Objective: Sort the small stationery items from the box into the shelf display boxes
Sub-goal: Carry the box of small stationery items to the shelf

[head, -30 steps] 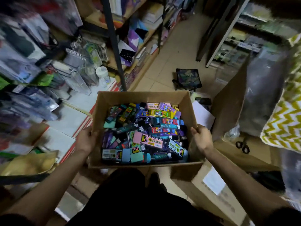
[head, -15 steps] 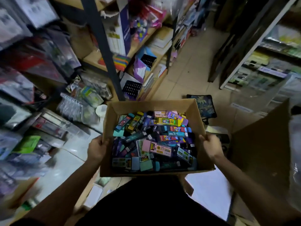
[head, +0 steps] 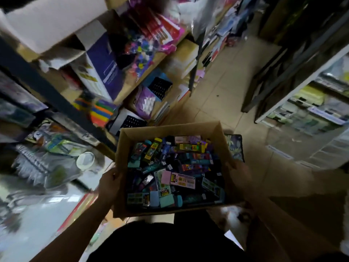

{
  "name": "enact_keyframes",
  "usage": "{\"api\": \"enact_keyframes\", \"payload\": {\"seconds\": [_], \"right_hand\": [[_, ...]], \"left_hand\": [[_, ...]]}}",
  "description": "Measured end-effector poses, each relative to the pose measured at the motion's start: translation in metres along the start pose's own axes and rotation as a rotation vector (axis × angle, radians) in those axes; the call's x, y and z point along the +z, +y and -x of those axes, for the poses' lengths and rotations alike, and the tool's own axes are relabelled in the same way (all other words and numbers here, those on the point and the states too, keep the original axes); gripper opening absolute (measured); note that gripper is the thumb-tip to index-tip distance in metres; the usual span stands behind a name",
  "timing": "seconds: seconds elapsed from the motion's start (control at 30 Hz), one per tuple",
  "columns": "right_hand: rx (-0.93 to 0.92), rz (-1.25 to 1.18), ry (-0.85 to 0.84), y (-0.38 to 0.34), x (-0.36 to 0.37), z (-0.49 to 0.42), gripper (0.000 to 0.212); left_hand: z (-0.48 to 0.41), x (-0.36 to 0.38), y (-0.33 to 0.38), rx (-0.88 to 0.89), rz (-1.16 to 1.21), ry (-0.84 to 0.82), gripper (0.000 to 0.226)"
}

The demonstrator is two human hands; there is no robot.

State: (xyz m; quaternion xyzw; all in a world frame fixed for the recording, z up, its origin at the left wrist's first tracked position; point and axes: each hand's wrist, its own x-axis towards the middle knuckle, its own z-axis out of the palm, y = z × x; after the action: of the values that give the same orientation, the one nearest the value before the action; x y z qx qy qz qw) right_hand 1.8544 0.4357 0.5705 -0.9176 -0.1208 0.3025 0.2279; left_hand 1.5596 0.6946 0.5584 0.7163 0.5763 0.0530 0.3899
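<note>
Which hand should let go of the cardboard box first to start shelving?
Left, probably: the left hand grips the open brown cardboard box on the side nearest the cluttered shelves; the right hand is on the aisle side.

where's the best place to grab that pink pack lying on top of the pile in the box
Pinch the pink pack across its two long edges near the middle, coming straight down from above. It lies flat on top of everything else in the cardboard box, label up, with nothing over it, so the long sides are the easiest to reach.
</note>
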Motion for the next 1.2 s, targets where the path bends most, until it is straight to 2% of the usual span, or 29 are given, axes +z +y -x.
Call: {"api": "enact_keyframes", "payload": {"seconds": [0.1,0.23,0.37,0.7,1.0,1.2], "right_hand": [[-0.071,0.002,-0.070,-0.022,-0.034,-0.050,0.025],[-0.187,0.106,-0.026,-0.048,-0.065,-0.100,0.020],[-0.218,0.164,-0.047,-0.069,-0.080,-0.140,0.018],[-0.305,0.171,-0.037,-0.103,-0.077,-0.200,0.019],[-0.400,0.299,-0.263,-0.140,-0.074,-0.282,0.024],[-0.529,0.357,-0.376,-0.164,-0.075,-0.303,0.029]], "left_hand": [[-0.008,0.020,0.032,-0.044,0.025,0.056,0.019],[-0.018,0.035,0.068,-0.138,0.080,0.075,0.022],[-0.034,0.043,0.096,-0.161,0.099,0.081,0.038],[-0.070,0.053,0.109,-0.259,0.201,0.122,0.028],[-0.056,0.096,0.123,-0.468,0.242,0.267,0.025],[-0.023,0.125,0.134,-0.614,0.348,0.395,0.025]]}}
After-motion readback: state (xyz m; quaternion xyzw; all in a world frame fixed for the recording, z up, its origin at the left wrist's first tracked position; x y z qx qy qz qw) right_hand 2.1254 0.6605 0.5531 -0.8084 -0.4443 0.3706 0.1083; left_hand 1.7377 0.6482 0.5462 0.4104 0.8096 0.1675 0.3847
